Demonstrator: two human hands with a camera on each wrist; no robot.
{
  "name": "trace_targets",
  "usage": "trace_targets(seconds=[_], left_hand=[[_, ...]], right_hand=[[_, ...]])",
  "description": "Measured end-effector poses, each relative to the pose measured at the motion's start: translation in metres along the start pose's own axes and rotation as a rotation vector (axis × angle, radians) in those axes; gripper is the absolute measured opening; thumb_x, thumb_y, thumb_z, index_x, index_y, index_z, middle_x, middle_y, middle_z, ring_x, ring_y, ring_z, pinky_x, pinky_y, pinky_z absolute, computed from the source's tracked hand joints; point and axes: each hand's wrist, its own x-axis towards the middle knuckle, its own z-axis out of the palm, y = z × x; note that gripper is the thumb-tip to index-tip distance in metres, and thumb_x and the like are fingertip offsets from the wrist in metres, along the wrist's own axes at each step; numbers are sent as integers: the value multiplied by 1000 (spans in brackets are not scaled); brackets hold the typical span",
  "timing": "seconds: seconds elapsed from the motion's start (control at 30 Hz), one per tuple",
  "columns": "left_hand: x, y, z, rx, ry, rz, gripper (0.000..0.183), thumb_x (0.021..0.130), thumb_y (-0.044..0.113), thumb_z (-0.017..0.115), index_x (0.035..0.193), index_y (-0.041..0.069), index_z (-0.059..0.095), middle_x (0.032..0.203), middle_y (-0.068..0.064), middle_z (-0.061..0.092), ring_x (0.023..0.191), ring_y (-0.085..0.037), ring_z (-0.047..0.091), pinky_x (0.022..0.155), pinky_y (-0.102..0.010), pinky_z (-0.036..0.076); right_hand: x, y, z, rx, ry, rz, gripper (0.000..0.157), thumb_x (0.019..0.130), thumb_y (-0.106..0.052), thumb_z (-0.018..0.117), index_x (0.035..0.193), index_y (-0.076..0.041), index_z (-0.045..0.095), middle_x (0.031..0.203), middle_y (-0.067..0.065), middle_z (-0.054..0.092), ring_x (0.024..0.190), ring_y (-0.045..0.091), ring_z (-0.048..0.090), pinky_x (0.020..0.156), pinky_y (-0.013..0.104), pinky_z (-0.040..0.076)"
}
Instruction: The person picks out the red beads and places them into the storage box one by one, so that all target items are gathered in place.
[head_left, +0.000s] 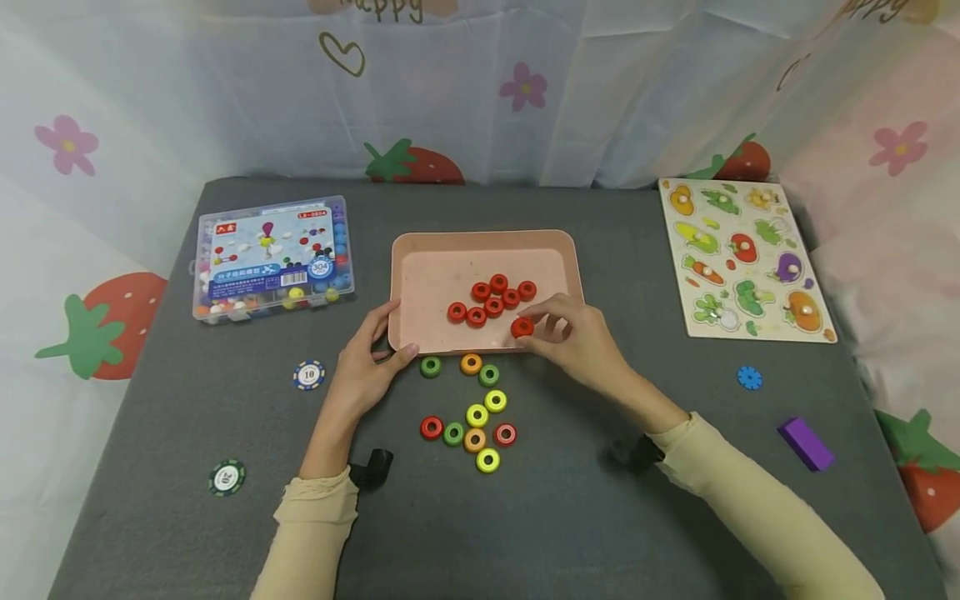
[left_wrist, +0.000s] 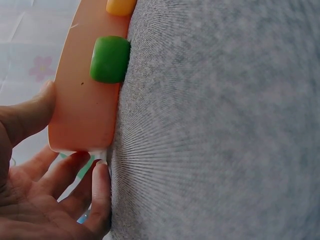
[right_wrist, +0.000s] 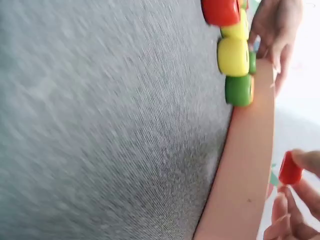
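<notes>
A pink tray (head_left: 420, 275) lies on the grey table, with several red ring beads (head_left: 493, 307) grouped inside it. At the tray's front left corner my left hand (head_left: 363, 367) holds on, thumb at the rim and fingers along the short side. My right hand (head_left: 573, 342) pinches a red ring bead (head_left: 522, 327) between thumb and fingers, over the tray's front right part. The right wrist view shows this red bead (right_wrist: 290, 169) higher than the tray's rim. In front of the tray lie loose ring beads: green (head_left: 431, 367), orange (head_left: 471, 364), yellow (head_left: 477, 416) and red (head_left: 431, 427).
A clear box of coloured balls (head_left: 273, 258) stands at the back left. A vegetable puzzle board (head_left: 746, 258) lies at the back right. Poker chips (head_left: 308, 375) are on the left; a blue disc (head_left: 749, 377) and a purple block (head_left: 806, 444) are on the right.
</notes>
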Motion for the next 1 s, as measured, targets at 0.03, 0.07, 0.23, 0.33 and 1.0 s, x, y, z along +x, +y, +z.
trace_targets(seconds=[0.03,0.07,0.23,0.33,1.0], left_hand=[[0,0,0,-1,0,0,71,95,26,71,156,30,34,160,-11,36,147,-29,35,109,-50,44],[0,0,0,-3,-1,2,71,95,26,71,156,30,34,160,-12,36,147,-29,35,109,-51,44],[0,-1,0,-7,0,11,71,95,25,71,156,29,34,160,-12,36,147,-29,35,109,-51,45],[0,-1,-1,-7,1,10,72,95,24,71,156,29,34,160,-11,36,147,-29,34,108,-51,45],[1,0,-1,-8,-3,7,71,95,25,71,155,30,35,160,-10,37,146,-29,36,109,-51,45]], right_hand=[[4,1,1,-5,12,9,30,78,-14,87,106,-11,76,87,4,67,75,16,58,63,33,49],[7,2,2,-7,21,20,30,77,-13,88,105,-10,76,86,6,67,75,17,58,64,32,49],[21,9,9,8,13,104,27,78,-12,87,102,-7,74,75,4,63,67,17,57,58,27,47],[27,12,14,16,-9,137,27,80,-11,85,104,-6,73,70,2,64,62,16,57,55,26,46],[39,13,30,37,5,236,23,84,-4,78,105,-4,67,82,5,75,63,15,67,52,26,55]])
